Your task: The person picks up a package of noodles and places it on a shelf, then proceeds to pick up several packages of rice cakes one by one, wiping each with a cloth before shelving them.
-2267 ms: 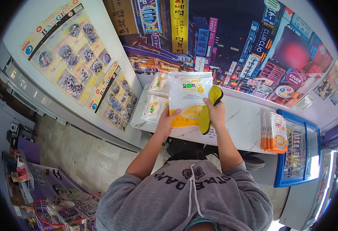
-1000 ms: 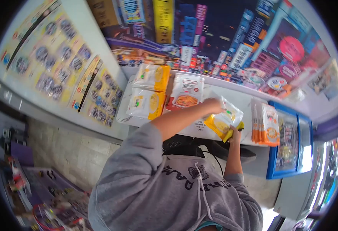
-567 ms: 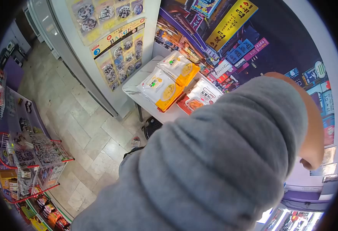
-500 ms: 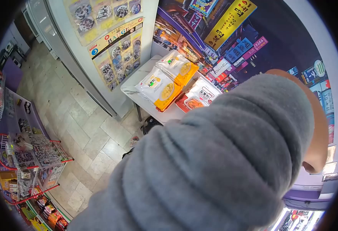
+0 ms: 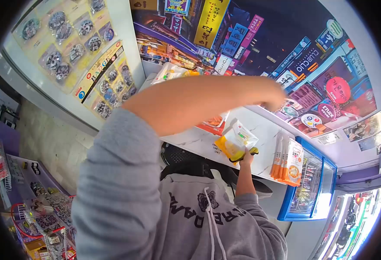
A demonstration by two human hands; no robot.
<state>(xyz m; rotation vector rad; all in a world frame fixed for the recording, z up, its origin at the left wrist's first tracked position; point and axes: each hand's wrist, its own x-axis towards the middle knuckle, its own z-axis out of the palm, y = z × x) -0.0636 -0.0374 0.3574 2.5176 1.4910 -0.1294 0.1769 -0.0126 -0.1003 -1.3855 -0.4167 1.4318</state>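
My left arm, its grey sleeve pushed up, reaches across the view over the counter. My left hand (image 5: 272, 94) is blurred at its end, in front of the printed wall, and its fingers are smeared by motion. Lower down, my right hand (image 5: 246, 158) is closed on a small yellow-and-black item (image 5: 254, 151) whose kind I cannot tell. That item overlaps the lower edge of a white-and-yellow food pouch (image 5: 237, 139) on the marble-patterned counter (image 5: 262, 127). Left of the pouch, a red-and-white packet (image 5: 214, 125) is partly hidden by my left forearm.
Several orange-and-white pouches (image 5: 288, 162) stand in a row at the counter's right. Beside them is a blue-framed display case (image 5: 309, 190). Another white pouch (image 5: 171, 73) shows behind my forearm. Badge sheets (image 5: 99, 80) hang on the left panel. A wire rack (image 5: 39, 225) stands lower left.
The view has swung to the right. My left arm, earlier filling the front with its sleeve, now stretches across the counter with the hand showing. My right hand and the yellow-and-black item have come into view.
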